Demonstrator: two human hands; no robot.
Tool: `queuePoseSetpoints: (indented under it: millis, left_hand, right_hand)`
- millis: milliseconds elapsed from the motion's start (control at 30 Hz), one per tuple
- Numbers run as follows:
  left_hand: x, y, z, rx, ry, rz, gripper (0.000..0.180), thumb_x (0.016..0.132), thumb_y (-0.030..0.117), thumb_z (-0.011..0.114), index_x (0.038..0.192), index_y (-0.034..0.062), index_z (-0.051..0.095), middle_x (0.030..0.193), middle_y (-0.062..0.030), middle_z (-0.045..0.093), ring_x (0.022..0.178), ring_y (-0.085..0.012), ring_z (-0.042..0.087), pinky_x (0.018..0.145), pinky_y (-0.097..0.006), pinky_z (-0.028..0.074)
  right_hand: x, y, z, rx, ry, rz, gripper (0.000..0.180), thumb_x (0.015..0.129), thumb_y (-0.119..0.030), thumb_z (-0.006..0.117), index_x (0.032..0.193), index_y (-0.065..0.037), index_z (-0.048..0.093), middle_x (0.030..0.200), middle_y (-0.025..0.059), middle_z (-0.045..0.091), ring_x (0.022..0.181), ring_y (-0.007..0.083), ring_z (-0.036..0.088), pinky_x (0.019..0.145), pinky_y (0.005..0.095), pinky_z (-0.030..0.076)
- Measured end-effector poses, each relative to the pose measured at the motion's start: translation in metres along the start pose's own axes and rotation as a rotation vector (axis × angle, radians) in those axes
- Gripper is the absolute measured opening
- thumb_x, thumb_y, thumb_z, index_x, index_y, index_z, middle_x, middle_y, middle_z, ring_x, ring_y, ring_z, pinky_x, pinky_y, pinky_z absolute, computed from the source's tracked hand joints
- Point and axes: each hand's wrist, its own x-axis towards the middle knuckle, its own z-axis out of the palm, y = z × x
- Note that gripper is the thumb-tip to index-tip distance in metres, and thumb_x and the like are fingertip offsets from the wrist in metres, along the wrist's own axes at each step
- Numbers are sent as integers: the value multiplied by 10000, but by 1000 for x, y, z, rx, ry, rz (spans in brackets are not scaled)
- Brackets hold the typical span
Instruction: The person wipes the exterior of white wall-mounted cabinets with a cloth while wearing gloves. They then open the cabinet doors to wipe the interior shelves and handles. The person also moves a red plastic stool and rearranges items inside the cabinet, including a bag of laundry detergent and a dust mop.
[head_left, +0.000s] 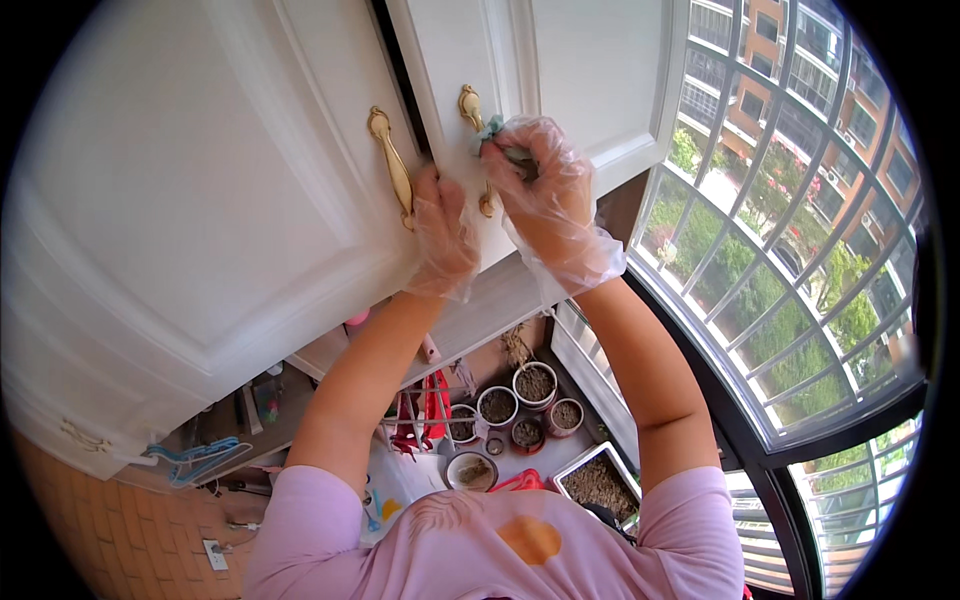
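Two white cabinet doors with ornate gold handles fill the upper part of the view. My right hand (545, 175), in a clear plastic glove, is closed on a grey-green cloth (490, 130) and presses it to the right door's gold handle (470, 105), partly covering it. Also gloved, my left hand (445, 225) has its fingers curled at the edge of the right cabinet door (590, 70), just beside the left door's gold handle (392, 165). Its fingertips are partly hidden. A dark gap between the doors runs up from there.
Below stand several pots of soil (535, 383) and a white rectangular planter (600, 480). Blue hangers (205, 455) hang by an open shelf at lower left. To the right is a barred window (790, 220); a wall socket (215, 555) sits low on the tiled wall.
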Motion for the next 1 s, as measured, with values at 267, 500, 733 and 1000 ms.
queuePoseSetpoints:
  millis: [267,500,733,1000]
  left_hand:
    - [-4,0,4,77,59,-34,497,938,390,388,1150,-57,433,988,-164,536,844,-243,513,767,-340,431]
    - [-3,-8,5,-50,32,-57,433,948,345,387,1166,-29,407,1005,-99,501,876,-181,472,801,-295,399]
    - [-7,2,5,-141,49,-45,499,943,401,391,1169,-43,407,1084,-139,493,933,-207,482,847,-327,395]
    - [-4,13,-3,36,55,-215,450,931,345,380,1167,-38,409,1091,-151,480,983,-214,463,881,-322,384]
  right_hand:
    - [-41,25,1,-129,85,-130,144,699,-25,676,769,-54,553,720,107,556,684,309,540,605,370,442]
    - [16,4,6,7,48,-55,113,726,-24,644,795,-42,557,761,121,583,706,301,579,622,342,472]
    - [-24,19,5,-56,143,-207,175,666,4,673,793,-56,569,801,108,590,735,309,572,638,360,471]
    - [-68,43,8,-209,90,-199,155,661,-26,663,795,-61,594,819,109,579,738,306,568,638,375,465]
